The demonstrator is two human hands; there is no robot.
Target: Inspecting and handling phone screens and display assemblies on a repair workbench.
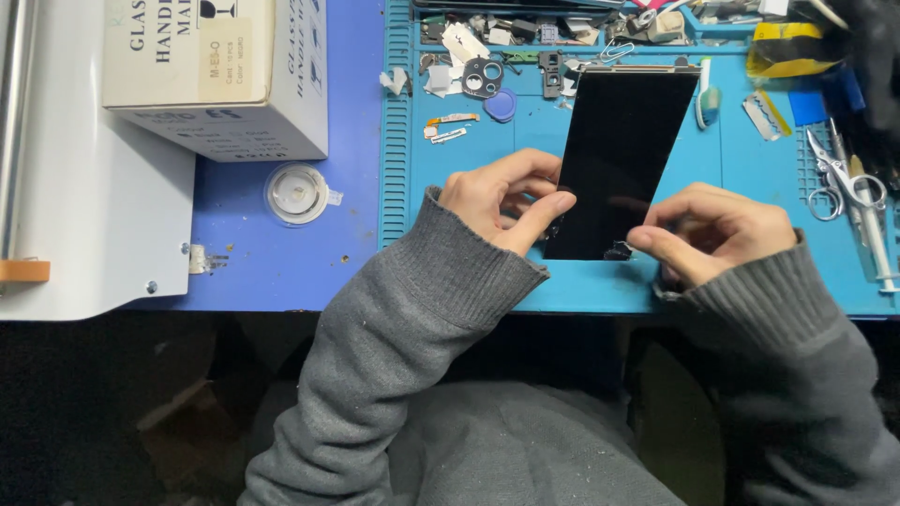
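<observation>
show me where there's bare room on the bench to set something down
Bare blue mat lies between the small parts and the black phone screen. Bare blue table runs between the round tape roll and the mat's ribbed edge. The mat's top tray and the scissors side are crowded.

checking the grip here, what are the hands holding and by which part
Both hold the black phone screen at its near end: left hand at the left edge, right hand at the bottom right corner.

I count my two hands, left and right, at one black phone screen. On the surface I see one blue mat, one white cardboard box, one round clear lid, one camera frame, one pair of scissors, one syringe and one toothbrush.
</observation>
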